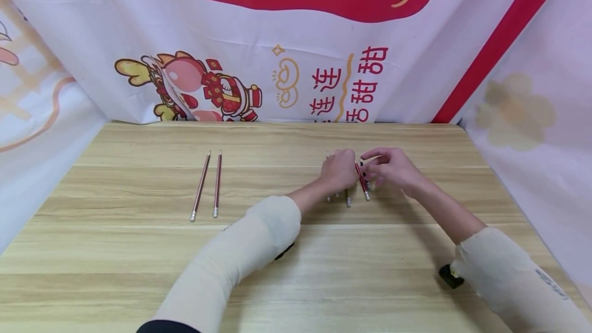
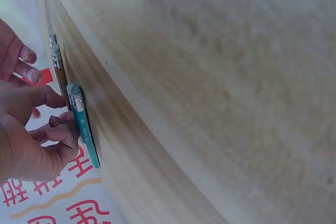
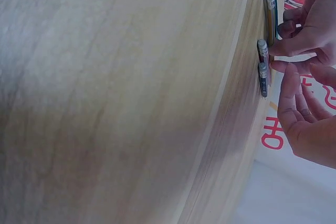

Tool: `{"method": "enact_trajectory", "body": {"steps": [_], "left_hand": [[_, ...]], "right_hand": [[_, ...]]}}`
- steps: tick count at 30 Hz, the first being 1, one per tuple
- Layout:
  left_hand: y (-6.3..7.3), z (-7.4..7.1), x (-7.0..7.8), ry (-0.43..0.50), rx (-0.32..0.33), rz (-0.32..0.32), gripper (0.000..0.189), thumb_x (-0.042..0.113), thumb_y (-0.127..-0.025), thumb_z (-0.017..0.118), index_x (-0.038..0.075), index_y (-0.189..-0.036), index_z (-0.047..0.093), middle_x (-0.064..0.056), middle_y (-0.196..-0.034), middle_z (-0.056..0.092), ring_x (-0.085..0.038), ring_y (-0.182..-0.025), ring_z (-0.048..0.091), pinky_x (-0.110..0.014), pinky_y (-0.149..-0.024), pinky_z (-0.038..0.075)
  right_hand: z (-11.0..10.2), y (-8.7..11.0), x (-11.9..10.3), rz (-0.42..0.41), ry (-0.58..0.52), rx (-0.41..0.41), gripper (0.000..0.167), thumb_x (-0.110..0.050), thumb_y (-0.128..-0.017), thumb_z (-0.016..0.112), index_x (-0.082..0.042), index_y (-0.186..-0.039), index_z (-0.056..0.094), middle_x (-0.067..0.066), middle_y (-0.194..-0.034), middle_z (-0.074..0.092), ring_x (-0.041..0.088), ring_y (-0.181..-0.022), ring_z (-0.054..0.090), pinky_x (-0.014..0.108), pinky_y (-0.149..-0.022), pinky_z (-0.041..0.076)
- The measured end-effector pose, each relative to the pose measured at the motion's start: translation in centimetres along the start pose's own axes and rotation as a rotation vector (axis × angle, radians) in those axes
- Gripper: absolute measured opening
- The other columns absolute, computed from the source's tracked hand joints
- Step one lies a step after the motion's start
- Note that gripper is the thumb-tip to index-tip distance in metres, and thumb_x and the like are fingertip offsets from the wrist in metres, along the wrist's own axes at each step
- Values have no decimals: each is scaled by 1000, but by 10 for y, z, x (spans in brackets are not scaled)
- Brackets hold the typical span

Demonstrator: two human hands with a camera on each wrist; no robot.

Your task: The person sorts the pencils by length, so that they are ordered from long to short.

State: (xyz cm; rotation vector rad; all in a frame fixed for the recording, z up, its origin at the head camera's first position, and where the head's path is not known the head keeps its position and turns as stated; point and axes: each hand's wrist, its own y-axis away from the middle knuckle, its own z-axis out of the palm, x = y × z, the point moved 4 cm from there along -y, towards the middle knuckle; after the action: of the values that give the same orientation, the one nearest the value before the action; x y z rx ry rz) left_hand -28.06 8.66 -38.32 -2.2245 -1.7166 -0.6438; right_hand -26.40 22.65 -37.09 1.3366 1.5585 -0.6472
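Near the back of the table, my left hand (image 1: 339, 170) pinches a red pencil (image 1: 363, 183) near its far end between thumb and finger. The pencil's eraser end points back toward me. Under and beside that hand lie a green pencil (image 2: 85, 127) and a yellowish pencil (image 3: 271, 17), partly hidden in the head view. My right hand (image 1: 392, 168) is just right of the red pencil, its fingers loosely bent and spread. Close to those fingertips is a dark pencil (image 3: 263, 81), mostly covered by the red one from above.
Two dark red pencils (image 1: 201, 185) lie side by side on the left of the wooden table (image 1: 296, 261), eraser ends toward me. A printed white and red cloth (image 1: 259, 30) hangs along the table's back edge, with more cloth at both sides.
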Motion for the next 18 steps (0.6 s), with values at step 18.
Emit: {"method": "enact_trajectory", "body": {"steps": [18], "left_hand": [[2,-12,-14,257,-5,40,13,17,-87,83,10,-85,73,-4,-102,75,-18,-83,65,-25,-66,52]], "right_hand": [[0,0,3,7,52,3,38,3,-98,64,16,-133,56,29,-105,73,16,-74,72,29,-59,61]]}}
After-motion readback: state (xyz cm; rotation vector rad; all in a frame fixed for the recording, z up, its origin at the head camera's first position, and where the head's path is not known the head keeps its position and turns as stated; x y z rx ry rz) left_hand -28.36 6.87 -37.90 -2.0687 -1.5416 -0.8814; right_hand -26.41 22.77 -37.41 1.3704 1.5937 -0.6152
